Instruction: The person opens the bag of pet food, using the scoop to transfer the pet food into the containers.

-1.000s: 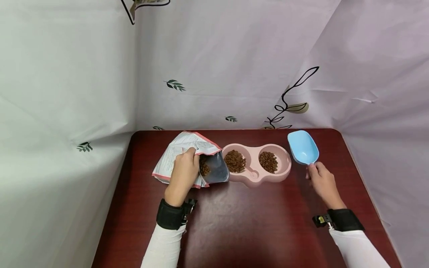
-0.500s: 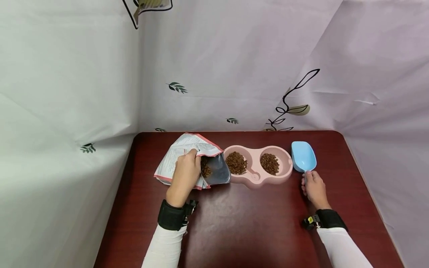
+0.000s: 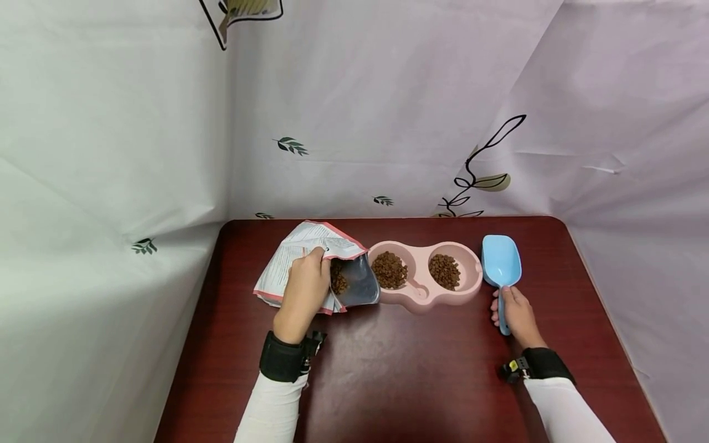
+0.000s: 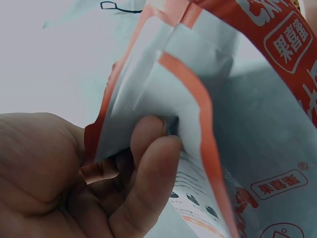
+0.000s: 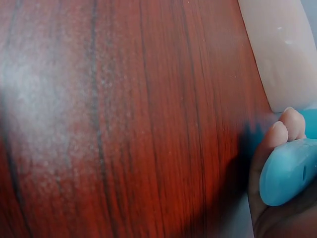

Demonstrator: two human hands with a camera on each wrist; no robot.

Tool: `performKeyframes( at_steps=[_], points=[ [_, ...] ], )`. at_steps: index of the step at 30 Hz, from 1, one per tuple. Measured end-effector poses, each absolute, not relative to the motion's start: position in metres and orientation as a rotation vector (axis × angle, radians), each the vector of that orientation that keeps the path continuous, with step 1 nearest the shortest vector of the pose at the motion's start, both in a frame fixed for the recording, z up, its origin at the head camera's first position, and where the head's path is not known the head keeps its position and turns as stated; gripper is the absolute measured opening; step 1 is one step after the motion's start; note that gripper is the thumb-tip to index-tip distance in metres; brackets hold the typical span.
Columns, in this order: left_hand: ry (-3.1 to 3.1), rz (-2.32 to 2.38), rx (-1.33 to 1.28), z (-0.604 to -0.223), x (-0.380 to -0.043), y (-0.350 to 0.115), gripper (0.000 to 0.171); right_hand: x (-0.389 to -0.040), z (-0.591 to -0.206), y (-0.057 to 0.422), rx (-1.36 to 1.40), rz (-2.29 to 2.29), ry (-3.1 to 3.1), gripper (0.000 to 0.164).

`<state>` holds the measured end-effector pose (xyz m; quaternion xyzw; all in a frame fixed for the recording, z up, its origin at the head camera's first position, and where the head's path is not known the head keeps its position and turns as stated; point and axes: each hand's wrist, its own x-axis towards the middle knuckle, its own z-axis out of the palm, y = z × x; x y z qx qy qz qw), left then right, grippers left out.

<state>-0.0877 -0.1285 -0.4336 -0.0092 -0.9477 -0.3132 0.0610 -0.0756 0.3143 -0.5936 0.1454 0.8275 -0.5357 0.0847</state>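
The blue scoop (image 3: pixel 501 258) is located at the right of the table (image 3: pixel 421 369), just beside the right end of the pink double bowl (image 3: pixel 419 258); no kibble is visible in it, and whether its underside is in contact with the table cannot be told. Its handle (image 5: pixel 283 173) is gripped by the right hand (image 3: pixel 519 314), with the fingers curled round it. For good control, the handle should be held firmly and the scoop tilted only slightly, so that the rim of the double bowl is not struck. In the double bowl, kibble is contained in both the left compartment (image 3: pixel 408 256) and the right compartment (image 3: pixel 468 271); neither should be jolted. At the left, the opened bag (image 3: pixel 293 255) lies on its side, its mouth directed right and seemingly overlapping the left rim of the double bowl. The bag's edge is pinched by the left hand (image 3: pixel 307 277), and some loose kibble (image 3: pixel 338 280) is visible inside. That edge should be held raised whenever the scoop is worked near the mouth, as the soft film is likely to fold shut; excessive lifting of the closed end should be avoided, since spillage could result.
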Motion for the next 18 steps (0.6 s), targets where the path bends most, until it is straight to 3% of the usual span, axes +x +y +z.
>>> performKeyframes(
  at_steps=[18],
  points=[
    [-2.875,-0.944,-0.018,-0.4331,-0.0886,-0.1278,0.026,-0.0669,-0.5915,0.3229,0.376,-1.490,2.465,0.064]
  ],
)
